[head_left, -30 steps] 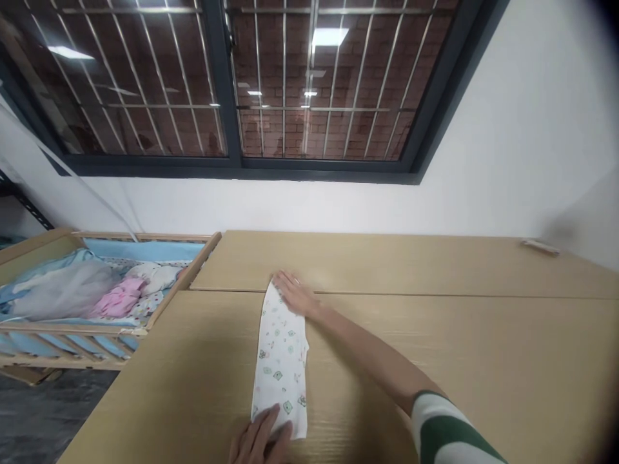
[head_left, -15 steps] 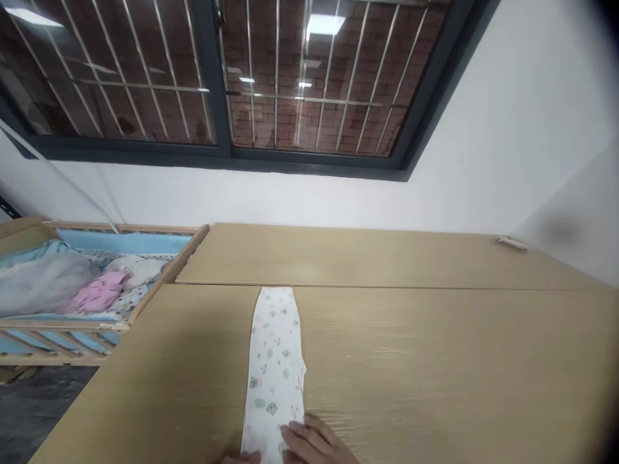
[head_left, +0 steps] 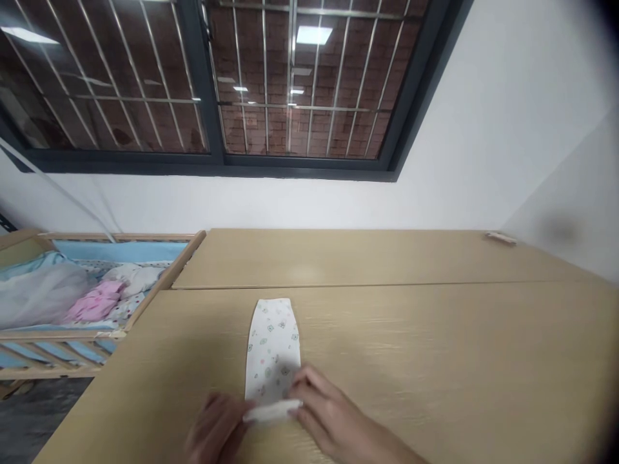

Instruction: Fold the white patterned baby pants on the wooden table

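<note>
White baby pants (head_left: 273, 348) with a small green and pink print lie lengthwise on the wooden table, doubled into a narrow strip. Their far end is flat on the surface. The near end is lifted and bent over, showing as a blurred white edge across the strip. My left hand (head_left: 217, 428) is closed on the left end of that edge, somewhat smeared by motion. At its right end, my right hand (head_left: 324, 406) pinches the cloth between thumb and fingers.
The wooden table (head_left: 411, 361) has a seam running across it, with a second board (head_left: 338, 258) behind. To the left stands a wooden crib (head_left: 159, 277) holding pink clothing (head_left: 99, 299) and white bedding. A small pale object (head_left: 501, 238) lies at the back right. A barred window (head_left: 300, 84) is above.
Both hands have lifted the near end of the pants and brought it away from me over the strip. Less of the pants' length lies flat, and its far end sits slightly nearer.
</note>
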`<state>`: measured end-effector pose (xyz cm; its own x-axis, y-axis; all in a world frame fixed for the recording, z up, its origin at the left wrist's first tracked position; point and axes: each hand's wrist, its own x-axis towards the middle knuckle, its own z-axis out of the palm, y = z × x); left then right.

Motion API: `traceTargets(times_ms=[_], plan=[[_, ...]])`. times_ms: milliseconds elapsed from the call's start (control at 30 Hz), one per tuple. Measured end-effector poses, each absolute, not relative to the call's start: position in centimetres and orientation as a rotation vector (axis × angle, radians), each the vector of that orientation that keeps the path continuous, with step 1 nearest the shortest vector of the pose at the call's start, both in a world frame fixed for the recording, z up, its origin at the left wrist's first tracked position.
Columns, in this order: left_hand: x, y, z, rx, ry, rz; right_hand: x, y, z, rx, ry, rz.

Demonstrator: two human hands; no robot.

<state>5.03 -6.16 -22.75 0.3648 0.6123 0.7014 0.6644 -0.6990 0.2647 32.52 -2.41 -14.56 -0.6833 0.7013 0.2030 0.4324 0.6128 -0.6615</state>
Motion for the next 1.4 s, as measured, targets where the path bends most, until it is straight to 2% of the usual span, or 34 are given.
traceTargets(times_ms=[67, 200, 367, 500, 633, 767, 900, 1000, 1167, 1400], plan=[[4.5, -2.8, -20.3, -2.601, -1.211, -1.243, 31.8, 0.6, -12.9, -0.912, -2.338, 0.808], [4.6, 4.9, -17.9, -2.63, -1.63, -0.825, 30.3, 8.2, -14.6, -0.999, -2.248, 0.712], [6.6, 13.0, -19.9, -2.494, -1.864, -0.631, 28.6, 15.9, -18.7, -1.291, -2.099, 0.697], [7.9, 15.6, -21.0, -2.4, -1.971, -0.5, 28.0, 18.1, -20.9, -1.382, -2.095, 0.666], [8.8, 13.0, -20.6, -2.32, -1.992, -0.461, 28.2, 17.1, -20.8, -1.373, -2.127, 0.545], [10.7, 5.2, -22.3, -2.334, -1.834, -0.504, 28.2, 13.6, -18.8, -1.065, -2.403, 0.34], [12.8, -2.1, -25.9, -2.287, -1.67, -0.566, 26.8, 9.5, -18.1, -0.552, -2.713, 0.467], [13.3, -4.1, -27.8, -2.307, -1.627, -0.513, 25.5, 7.8, -19.5, -0.382, -2.809, 0.589], [12.9, -3.7, -28.2, -2.276, -1.623, -0.532, 24.9, 9.9, -22.5, -0.561, -2.862, 0.587], [13.2, -3.6, -27.6, -2.229, -1.652, -0.559, 25.6, 17.8, -23.4, -0.873, -2.823, 0.365]])
